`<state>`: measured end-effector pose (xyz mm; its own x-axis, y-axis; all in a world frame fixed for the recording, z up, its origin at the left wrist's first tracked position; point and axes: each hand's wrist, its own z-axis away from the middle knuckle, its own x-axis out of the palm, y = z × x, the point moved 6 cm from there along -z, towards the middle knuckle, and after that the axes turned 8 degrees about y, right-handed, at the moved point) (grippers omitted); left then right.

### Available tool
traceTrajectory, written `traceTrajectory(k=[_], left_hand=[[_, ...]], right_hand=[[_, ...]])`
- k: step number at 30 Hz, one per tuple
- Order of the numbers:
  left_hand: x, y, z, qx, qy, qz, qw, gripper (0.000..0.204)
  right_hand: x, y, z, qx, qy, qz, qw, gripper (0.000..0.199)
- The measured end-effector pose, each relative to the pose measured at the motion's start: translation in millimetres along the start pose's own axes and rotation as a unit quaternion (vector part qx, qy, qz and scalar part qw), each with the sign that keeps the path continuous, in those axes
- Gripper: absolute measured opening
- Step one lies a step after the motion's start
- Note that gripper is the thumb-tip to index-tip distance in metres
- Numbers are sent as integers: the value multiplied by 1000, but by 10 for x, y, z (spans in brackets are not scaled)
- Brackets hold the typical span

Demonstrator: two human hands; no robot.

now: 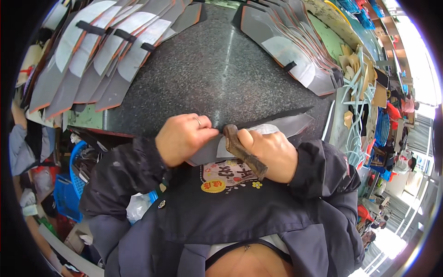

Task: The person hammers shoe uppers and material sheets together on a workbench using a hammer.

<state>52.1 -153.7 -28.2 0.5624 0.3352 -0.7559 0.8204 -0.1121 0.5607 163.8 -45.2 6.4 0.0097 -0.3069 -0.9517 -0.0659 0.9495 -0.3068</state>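
My right hand (276, 154) is wrapped around a worn, brown, hammer-like tool (247, 154). Its long head slants across a grey panel (300, 124) with a white patch; any handle is hidden by my hand. The panel lies at the table's near edge, partly under both hands, with a dark strip along its far side. My left hand (183, 138), with a ring on one finger, is closed at the panel's edge. Its thumb and forefinger pinch there, just left of the tool's tip.
Overlapping grey panels (99, 60) with orange edges and black tabs lie at the far left of the speckled dark table (194, 69). Another stack of panels (286, 51) is at the far right. A thin white stick (328, 121) and pale blue strips (355, 106) sit at the right.
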Motion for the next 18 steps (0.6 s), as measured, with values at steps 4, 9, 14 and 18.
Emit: traceTrajectory(k=[4, 9, 14, 18], left_hand=[[-116, -99, 209, 13, -36, -13, 999, 19], [-106, -30, 281, 52, 2, -90, 995, 21], [-103, -71, 338, 10, 53, -59, 997, 22], [-294, -131, 457, -83, 139, -31, 986, 27]], right_hand=[[-101, 152, -124, 29, 31, -223, 974, 28], [82, -20, -227, 77, -99, -157, 980, 17], [43, -62, -240, 63, -25, -250, 966, 23], [62, -157, -241, 34, -27, -143, 989, 33]])
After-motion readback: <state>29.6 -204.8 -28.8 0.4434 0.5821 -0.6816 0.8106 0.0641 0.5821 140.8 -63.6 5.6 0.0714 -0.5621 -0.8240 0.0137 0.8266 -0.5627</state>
